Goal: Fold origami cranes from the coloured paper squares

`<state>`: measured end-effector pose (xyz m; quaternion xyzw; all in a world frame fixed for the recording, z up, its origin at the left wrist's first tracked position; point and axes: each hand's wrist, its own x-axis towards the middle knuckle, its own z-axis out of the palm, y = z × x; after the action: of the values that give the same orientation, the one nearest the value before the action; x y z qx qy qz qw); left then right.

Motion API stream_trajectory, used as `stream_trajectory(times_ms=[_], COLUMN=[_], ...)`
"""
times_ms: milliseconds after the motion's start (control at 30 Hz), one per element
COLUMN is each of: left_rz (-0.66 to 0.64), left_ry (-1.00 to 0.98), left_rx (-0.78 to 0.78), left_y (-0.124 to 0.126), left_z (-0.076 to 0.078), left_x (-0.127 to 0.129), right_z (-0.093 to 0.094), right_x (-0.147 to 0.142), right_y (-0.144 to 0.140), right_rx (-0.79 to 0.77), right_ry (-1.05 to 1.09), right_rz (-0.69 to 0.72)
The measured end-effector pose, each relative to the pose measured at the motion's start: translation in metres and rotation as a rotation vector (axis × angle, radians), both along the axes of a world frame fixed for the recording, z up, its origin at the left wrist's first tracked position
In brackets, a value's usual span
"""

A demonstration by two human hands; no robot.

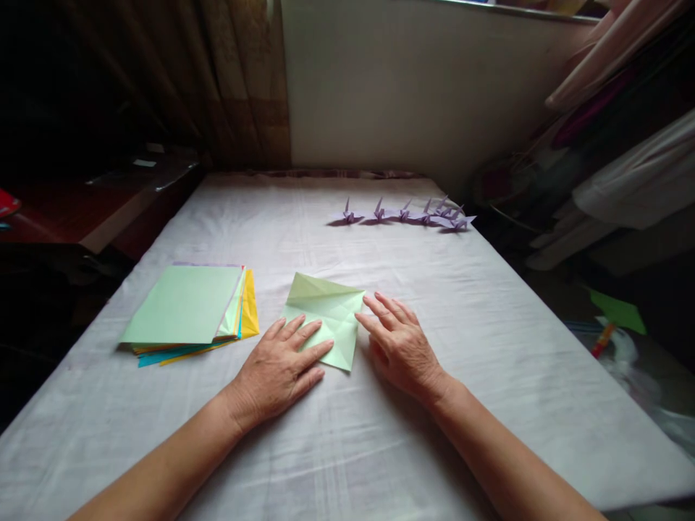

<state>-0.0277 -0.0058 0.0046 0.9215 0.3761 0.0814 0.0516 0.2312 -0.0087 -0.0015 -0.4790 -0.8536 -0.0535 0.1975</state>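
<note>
Both forearms come in from the bottom edge onto the white cloth [380, 449]. I have my left hand [276, 373] flat, fingers spread a little, pressing the near left corner of the green sheet [329, 315]. My right hand [399, 347] lies just beside the sheet's right edge, fingers loosely splayed, tips touching that edge, holding nothing. Left of the sheet sits a paper stack [187, 311]. Purple cranes [413, 213] line the far side.
</note>
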Motion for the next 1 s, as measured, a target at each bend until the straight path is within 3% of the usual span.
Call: stream_trajectory(times_ms=[200,367,500,667,800,1000], left_rz=[0.11,0.132,0.062,-0.065,-0.05,-0.056], left_ry=[0.095,0.093,0.072,0.121,0.082,0.013], left_rx=[0.042,0.006,-0.059,-0.259,-0.247,-0.206], left_y=[0.005,0.01,0.016,0.032,0.044,0.046], left_z=[0.014,0.017,0.016,0.016,0.015,0.012], left_x=[0.03,0.039,0.027,-0.008,-0.026,-0.024], right_z=[0.005,-0.005,-0.009,-0.008,-0.006,-0.002], right_x=[-0.026,-0.023,-0.018,-0.017,-0.017,-0.021], right_y=[-0.02,-0.014,-0.011,-0.011,-0.011,-0.018], right_rx=[-0.141,-0.021,0.033,0.059,0.076,0.033], right_ry=[0.054,0.059,0.063,0.076,0.081,0.11], right_rz=[0.099,0.084,0.071,0.055,0.037,-0.058])
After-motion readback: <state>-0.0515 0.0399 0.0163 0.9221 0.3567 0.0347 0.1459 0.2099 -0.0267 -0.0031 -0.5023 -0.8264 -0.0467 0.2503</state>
